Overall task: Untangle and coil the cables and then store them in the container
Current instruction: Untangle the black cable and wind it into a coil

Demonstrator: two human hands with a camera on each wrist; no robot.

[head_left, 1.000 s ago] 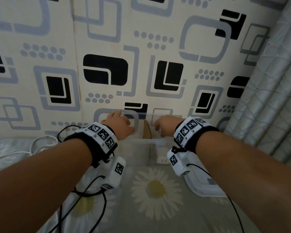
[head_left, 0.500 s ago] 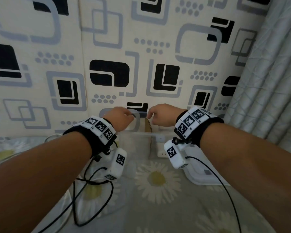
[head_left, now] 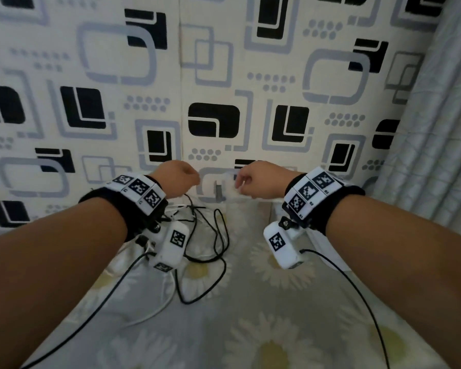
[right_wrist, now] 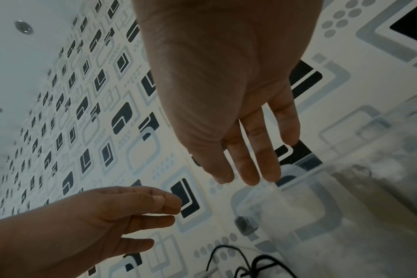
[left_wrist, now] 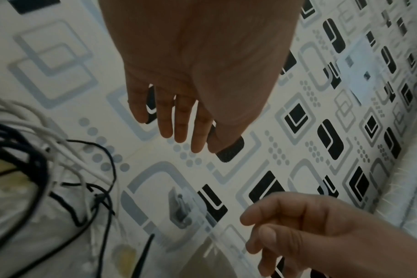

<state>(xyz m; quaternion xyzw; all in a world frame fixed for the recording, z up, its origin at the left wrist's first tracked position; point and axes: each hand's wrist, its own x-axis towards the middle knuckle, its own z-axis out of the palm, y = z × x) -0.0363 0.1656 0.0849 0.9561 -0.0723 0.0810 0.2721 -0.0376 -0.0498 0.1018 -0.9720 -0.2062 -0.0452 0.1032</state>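
1. A clear plastic container (head_left: 224, 187) stood against the patterned wall (head_left: 224, 75), just under the fingers of the right hand (head_left: 261, 179); what lay inside could not be made out through its blurred sides.
2. The right hand hung over the container's near rim with fingers loosely extended, grasping nothing, as the right wrist view showed; whether its fingertips touched the plastic could not be told.
3. The left hand (head_left: 176, 179) hovered just beside the container, fingers straight and relaxed, and held nothing.
4. The cables (head_left: 210, 235), black and white strands looped over one another, lay uncoiled on the bedsheet (head_left: 250, 328) below the left wrist, outside the container and near its left side.
5. A white lid-like piece (head_left: 328, 249) sat on the sheet under the right wrist, partly hidden by the wrist camera.
6. The grey sheet carried a daisy print; the wall behind bore black and grey rounded squares, and a pale curtain (head_left: 437, 129) hung on the right.
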